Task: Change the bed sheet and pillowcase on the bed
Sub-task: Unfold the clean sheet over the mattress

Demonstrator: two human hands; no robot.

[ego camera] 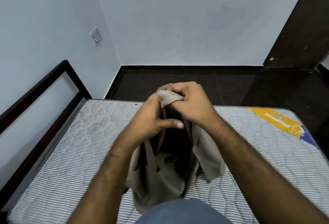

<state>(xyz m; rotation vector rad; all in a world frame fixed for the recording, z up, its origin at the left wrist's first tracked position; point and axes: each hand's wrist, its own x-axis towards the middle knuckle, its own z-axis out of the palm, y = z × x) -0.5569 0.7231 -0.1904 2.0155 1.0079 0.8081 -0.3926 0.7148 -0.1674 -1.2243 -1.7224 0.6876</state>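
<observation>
A beige-grey cloth (160,175), a pillowcase or folded sheet, hangs in front of me over the bare striped mattress (74,152). My right hand (192,102) grips its top corner, fingers curled round the fabric. My left hand (153,116) holds the cloth's upper edge just beside it, thumb sticking out towards the right. The lower part of the cloth droops open and touches the mattress. No pillow shows in view.
A dark metal bed frame rail (44,88) runs along the left by the pale blue wall. An orange brand label (283,122) sits on the mattress's far right corner. Dark floor (213,84) lies beyond the bed, with a dark wooden door (299,27) at right.
</observation>
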